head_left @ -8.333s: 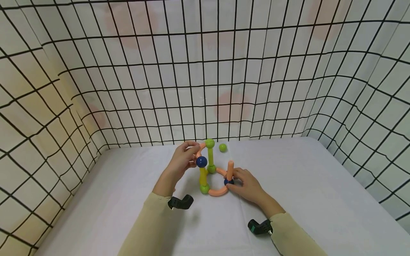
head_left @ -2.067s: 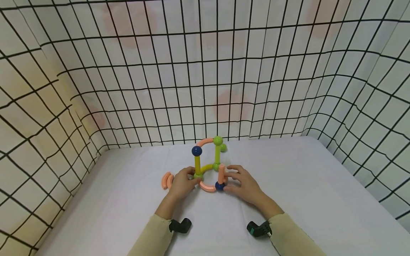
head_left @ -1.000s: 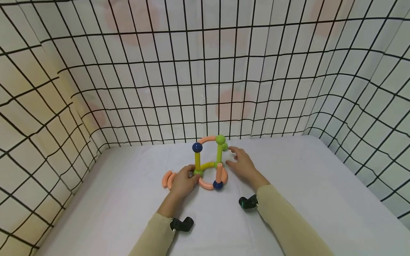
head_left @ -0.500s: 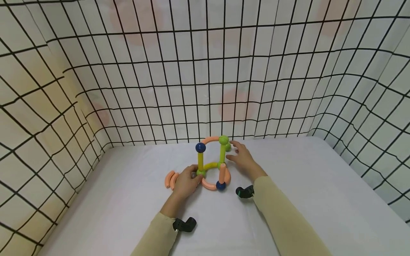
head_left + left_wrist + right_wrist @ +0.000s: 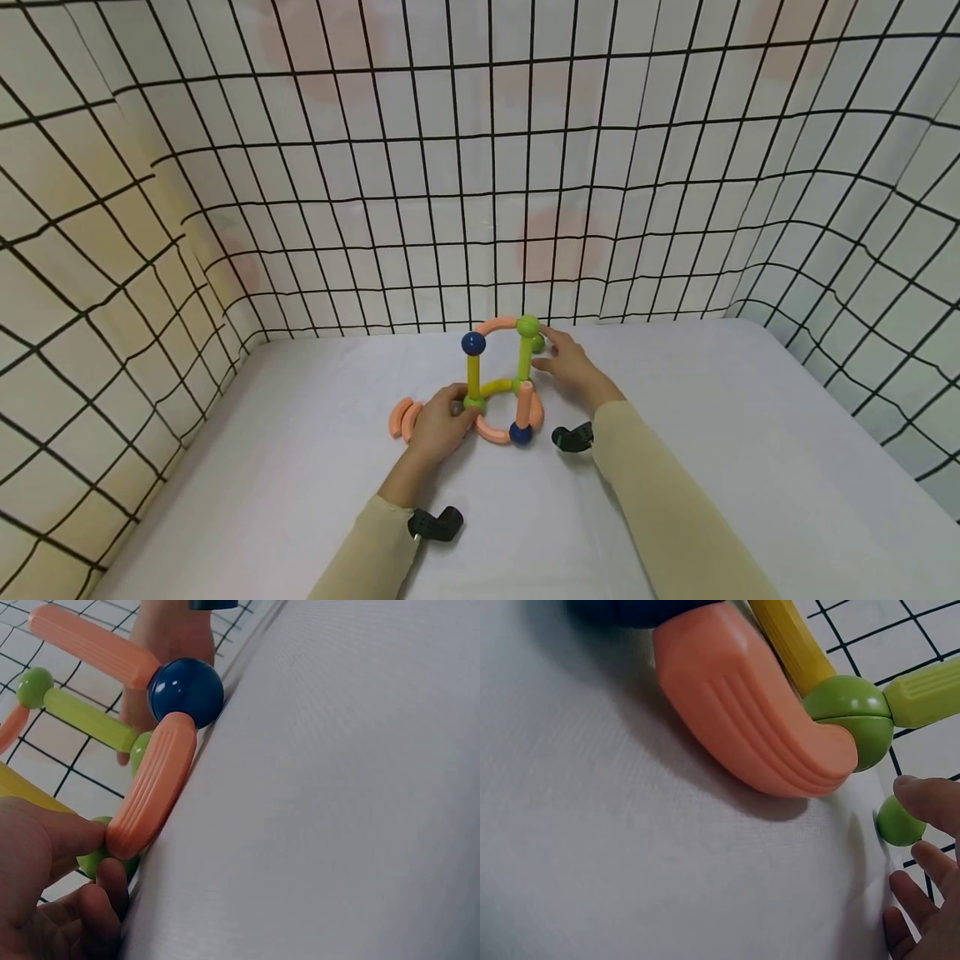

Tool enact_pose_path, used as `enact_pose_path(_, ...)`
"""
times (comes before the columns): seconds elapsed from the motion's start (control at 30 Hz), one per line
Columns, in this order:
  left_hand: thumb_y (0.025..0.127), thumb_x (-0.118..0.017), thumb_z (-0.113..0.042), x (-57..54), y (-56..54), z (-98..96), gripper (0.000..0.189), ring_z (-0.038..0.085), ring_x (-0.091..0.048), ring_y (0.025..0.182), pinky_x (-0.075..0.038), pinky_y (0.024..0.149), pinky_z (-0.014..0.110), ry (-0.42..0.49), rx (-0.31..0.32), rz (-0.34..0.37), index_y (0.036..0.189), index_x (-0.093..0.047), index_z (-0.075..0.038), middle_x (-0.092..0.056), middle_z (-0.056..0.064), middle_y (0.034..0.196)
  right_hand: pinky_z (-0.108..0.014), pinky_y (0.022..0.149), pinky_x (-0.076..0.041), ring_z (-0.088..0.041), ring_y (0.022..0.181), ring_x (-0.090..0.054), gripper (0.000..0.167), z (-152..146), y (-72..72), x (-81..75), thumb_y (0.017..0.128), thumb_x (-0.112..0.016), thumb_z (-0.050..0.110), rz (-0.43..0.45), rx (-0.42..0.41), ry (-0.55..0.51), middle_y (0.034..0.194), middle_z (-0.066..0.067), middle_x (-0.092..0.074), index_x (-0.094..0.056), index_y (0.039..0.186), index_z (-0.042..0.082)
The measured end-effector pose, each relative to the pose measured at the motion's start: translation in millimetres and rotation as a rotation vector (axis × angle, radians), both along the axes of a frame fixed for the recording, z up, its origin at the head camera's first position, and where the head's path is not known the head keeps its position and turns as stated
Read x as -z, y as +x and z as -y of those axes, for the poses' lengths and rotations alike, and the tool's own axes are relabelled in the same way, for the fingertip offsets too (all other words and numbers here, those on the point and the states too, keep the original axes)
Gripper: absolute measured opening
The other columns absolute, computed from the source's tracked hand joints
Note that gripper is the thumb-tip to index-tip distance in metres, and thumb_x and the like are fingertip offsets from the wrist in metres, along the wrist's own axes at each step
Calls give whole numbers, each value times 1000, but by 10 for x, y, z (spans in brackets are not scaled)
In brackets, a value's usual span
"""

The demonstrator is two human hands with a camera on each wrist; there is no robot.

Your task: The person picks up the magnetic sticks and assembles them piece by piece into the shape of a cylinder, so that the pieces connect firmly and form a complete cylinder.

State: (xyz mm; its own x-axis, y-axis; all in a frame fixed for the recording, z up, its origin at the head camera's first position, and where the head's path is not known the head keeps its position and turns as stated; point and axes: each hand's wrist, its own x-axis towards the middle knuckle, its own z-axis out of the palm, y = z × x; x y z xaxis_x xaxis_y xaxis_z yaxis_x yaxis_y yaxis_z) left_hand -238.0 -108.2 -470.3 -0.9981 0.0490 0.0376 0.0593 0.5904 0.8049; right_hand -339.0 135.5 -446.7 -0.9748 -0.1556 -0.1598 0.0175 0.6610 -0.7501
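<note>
A magnetic ball-and-rod structure stands on the white table (image 5: 675,467). Its base ring has curved orange rods (image 5: 154,784), a curved yellow rod (image 5: 495,387), green balls and a blue ball (image 5: 521,433). Upright on it are a yellow rod (image 5: 473,377) with a blue ball (image 5: 473,342) on top, a green rod (image 5: 524,358) with a green ball (image 5: 528,326) on top, and a short orange rod (image 5: 525,404). My left hand (image 5: 439,423) pinches the base's left green ball (image 5: 94,864). My right hand (image 5: 576,371) reaches behind, its spread fingers close by a loose green ball (image 5: 900,821).
Two loose curved orange rods (image 5: 401,417) lie left of my left hand. A curved orange rod (image 5: 497,324) extends from the top green ball toward the top blue ball. White walls with a black grid (image 5: 420,192) enclose the table's back and sides.
My left hand has gone from the upper curved orange rod to the base's green ball. My right hand has left the base's blue ball and moved back to the loose green ball.
</note>
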Motion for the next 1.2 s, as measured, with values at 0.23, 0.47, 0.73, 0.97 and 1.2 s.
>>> enact_pose_path(0.23, 95, -67, -27, -25, 7, -12, 38, 20, -55, 94, -43, 75, 32, -6, 4, -2, 131, -62, -15, -64, 8, 127, -58, 120, -25, -40, 147, -31, 70, -18, -12, 0, 97, -63, 23, -35, -1, 22, 163, -14, -26, -29, 158, 18)
enact_pose_path(0.47, 95, -66, -26, -11, -5, -5, 40, 15, -58, 78, -45, 67, 28, 32, 27, -4, 132, -61, -13, -63, 11, 129, -56, 114, -36, -40, 138, -43, 62, -10, -40, 34, 97, -61, 21, -117, 0, 93, 155, -17, -39, -36, 154, 14)
enact_pose_path(0.73, 95, -66, -28, 2, 0, 2, 40, 17, -58, 86, -44, 68, 28, 24, 25, 7, 133, -61, -15, -63, 10, 129, -56, 110, -40, -39, 132, -48, 61, 7, -65, 56, 98, -61, 23, -148, 11, 145, 151, -15, -44, -38, 153, 16)
enact_pose_path(0.97, 95, -65, -28, -4, 12, -10, 40, 21, -57, 97, -46, 77, 32, 17, 13, 19, 132, -61, -16, -63, 9, 129, -57, 109, -39, -39, 130, -50, 55, -5, -111, 116, 99, -60, 29, -170, 36, 219, 142, -16, -52, -44, 149, 16)
enact_pose_path(1.2, 95, -65, -27, -13, 9, -2, 40, 17, -59, 84, -46, 68, 28, 29, 16, 23, 133, -61, -15, -63, 10, 129, -54, 104, -43, -38, 122, -55, 46, -21, -97, 166, 96, -63, 36, -214, 55, 261, 132, -16, -58, -56, 138, 16)
